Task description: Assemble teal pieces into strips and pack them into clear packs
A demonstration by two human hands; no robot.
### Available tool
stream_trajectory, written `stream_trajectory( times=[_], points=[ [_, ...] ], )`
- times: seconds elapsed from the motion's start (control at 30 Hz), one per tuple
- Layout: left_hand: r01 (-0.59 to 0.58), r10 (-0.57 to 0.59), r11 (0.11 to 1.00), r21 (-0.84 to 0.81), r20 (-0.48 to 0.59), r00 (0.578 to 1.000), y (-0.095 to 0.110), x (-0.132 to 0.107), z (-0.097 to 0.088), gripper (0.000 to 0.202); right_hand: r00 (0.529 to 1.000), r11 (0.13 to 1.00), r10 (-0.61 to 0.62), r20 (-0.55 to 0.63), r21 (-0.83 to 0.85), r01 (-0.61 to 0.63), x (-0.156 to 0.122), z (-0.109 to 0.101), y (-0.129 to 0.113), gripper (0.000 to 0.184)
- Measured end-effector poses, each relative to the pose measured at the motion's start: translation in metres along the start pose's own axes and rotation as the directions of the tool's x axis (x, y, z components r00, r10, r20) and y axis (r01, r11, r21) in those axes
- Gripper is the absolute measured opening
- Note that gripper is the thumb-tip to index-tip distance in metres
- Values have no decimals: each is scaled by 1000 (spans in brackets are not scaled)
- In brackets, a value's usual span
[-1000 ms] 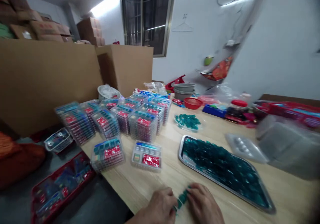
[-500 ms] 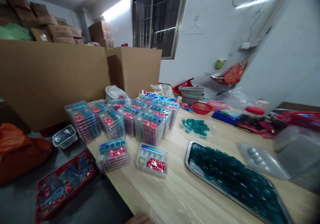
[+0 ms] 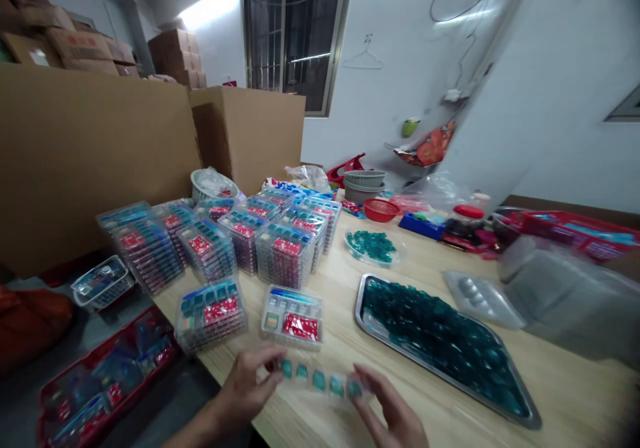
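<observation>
Between my two hands is a clear strip of small compartments (image 3: 319, 380), each with a teal piece inside. My left hand (image 3: 251, 380) pinches its left end with thumb and fingers. At the other end, my right hand (image 3: 385, 408) grips it the same way, slightly blurred. Just beyond the strip lies a clear plastic case (image 3: 293, 316) holding a red dotted packet, a blue pen-like item and a small tan piece. To the right, a metal tray (image 3: 430, 367) bears a heap of dark teal pieces (image 3: 435, 328).
Stacked filled cases (image 3: 285, 255) crowd the table's far left, with a shorter stack (image 3: 213, 318) nearer. A clear dish of teal pieces (image 3: 371, 245), a red basket (image 3: 381, 211) and a plastic bubble sheet (image 3: 483, 298) stand beyond the tray. A red crate (image 3: 107, 381) sits below, left.
Both hands have come up into view holding the clear strip; earlier only part of one hand showed at the bottom edge. The camera has turned a little to the right.
</observation>
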State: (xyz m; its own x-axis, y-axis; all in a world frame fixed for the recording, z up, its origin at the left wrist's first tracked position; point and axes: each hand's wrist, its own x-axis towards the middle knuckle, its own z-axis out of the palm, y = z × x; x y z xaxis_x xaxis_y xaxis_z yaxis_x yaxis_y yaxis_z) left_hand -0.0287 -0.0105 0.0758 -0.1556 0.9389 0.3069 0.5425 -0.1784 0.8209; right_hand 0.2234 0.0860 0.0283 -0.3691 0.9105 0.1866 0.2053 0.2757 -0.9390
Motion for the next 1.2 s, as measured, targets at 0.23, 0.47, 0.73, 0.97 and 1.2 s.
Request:
stream_trajectory(
  times=[0.23, 0.47, 0.73, 0.97, 1.2],
  points=[
    [303, -274, 900, 314, -132, 953, -14, 99, -26, 40, 997, 942, 68, 45, 325, -79, 114, 44, -32, 44],
    [249, -327, 689, 680, -14, 945, -18, 114, -20, 16, 986, 991, 111, -121, 84, -101, 120, 62, -3, 44],
    [264, -390, 610, 747, -7, 921, -11, 115, -14, 25, 985, 970, 169, -46, 183, -158, 116, 61, -12, 52],
    [291, -363, 644, 708, -52, 931, -6, 117, -15, 33, 915, 797, 402, 18, 484, -360, 116, 62, -30, 59],
    [300, -255, 728, 616, -162, 953, 22, 109, -31, 28, 846, 632, 521, 111, 616, -470, 114, 53, -30, 55]
  ],
)
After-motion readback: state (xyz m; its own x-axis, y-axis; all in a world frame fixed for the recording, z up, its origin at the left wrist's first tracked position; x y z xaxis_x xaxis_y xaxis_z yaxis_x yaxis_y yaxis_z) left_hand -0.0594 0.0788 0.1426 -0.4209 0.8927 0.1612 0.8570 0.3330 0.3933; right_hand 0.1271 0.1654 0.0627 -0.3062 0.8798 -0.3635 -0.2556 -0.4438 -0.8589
